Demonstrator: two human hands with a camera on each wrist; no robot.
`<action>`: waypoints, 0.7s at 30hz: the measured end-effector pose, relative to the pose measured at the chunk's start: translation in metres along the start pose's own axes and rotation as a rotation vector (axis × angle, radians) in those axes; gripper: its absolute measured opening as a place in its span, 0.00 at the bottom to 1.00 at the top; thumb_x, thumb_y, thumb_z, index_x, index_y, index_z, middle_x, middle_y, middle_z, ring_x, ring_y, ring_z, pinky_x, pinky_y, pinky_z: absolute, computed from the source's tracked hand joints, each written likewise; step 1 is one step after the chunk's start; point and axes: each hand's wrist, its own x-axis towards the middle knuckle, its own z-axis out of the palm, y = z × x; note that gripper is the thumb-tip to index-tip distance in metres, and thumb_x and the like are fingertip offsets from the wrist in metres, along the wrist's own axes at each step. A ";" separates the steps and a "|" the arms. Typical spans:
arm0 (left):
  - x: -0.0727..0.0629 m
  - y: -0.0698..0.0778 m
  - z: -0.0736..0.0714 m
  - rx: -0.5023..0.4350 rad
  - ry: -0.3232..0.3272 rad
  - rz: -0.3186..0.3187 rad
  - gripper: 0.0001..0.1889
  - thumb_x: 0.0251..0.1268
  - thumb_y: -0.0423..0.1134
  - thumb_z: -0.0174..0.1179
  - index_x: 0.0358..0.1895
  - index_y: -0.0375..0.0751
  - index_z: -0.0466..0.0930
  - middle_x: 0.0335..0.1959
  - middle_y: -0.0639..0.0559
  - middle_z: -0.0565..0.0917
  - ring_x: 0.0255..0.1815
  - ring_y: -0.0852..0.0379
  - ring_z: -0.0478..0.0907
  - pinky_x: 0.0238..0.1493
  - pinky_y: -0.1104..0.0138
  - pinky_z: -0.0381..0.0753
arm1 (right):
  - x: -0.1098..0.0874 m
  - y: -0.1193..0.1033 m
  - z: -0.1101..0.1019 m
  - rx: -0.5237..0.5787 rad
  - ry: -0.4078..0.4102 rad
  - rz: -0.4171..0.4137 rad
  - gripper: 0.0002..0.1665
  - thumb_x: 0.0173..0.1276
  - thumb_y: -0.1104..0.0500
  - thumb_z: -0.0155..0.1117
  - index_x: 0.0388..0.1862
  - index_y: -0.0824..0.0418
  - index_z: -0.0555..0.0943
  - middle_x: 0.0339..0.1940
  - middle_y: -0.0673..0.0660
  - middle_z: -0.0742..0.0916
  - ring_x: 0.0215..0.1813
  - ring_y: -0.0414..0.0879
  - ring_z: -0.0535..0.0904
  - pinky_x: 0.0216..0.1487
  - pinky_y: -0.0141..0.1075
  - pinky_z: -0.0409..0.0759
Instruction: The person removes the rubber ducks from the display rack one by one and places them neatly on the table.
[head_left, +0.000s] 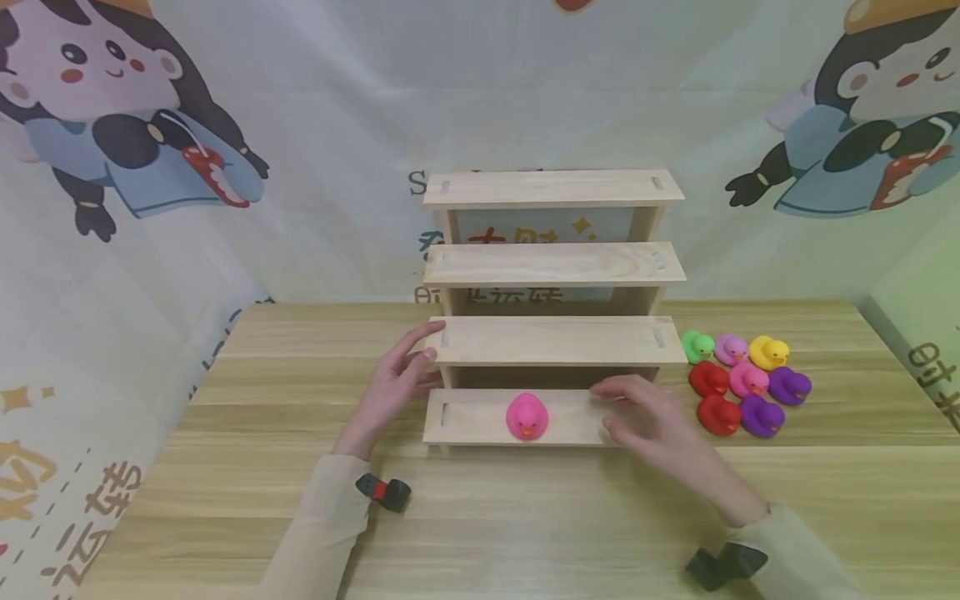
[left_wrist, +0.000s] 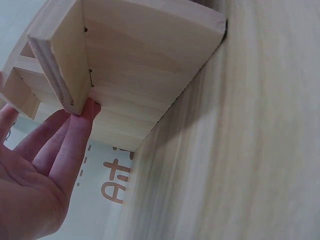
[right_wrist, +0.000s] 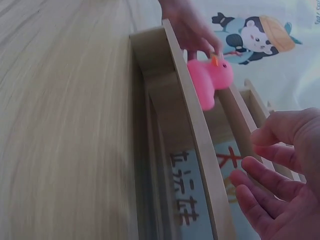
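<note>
A pale wooden stepped stand (head_left: 557,340) rises in several treads from the table. On its lowest tread sits a pink rubber duck (head_left: 527,417), facing front, also seen in the right wrist view as a pink duck (right_wrist: 212,80). My left hand (head_left: 393,375) is at the stand's left end, its fingertips touching the treads. In the left wrist view the fingers (left_wrist: 72,135) look fairly straight against the lowest tread's end. My right hand (head_left: 656,425) hovers at the lowest tread's right end, fingers loosely bent and apart, holding nothing.
Right of the stand, several rubber ducks are grouped on the wooden table (head_left: 525,517): a green duck (head_left: 697,346), a yellow duck (head_left: 769,352), and red, pink and purple ones. A printed cloth (head_left: 337,125) hangs behind.
</note>
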 end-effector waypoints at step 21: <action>0.000 0.002 0.001 0.026 0.021 -0.032 0.22 0.77 0.43 0.48 0.71 0.51 0.65 0.64 0.31 0.69 0.52 0.33 0.78 0.50 0.45 0.78 | 0.025 -0.020 0.049 0.124 -0.056 -0.046 0.26 0.59 0.68 0.69 0.58 0.65 0.76 0.57 0.57 0.81 0.61 0.52 0.74 0.64 0.44 0.70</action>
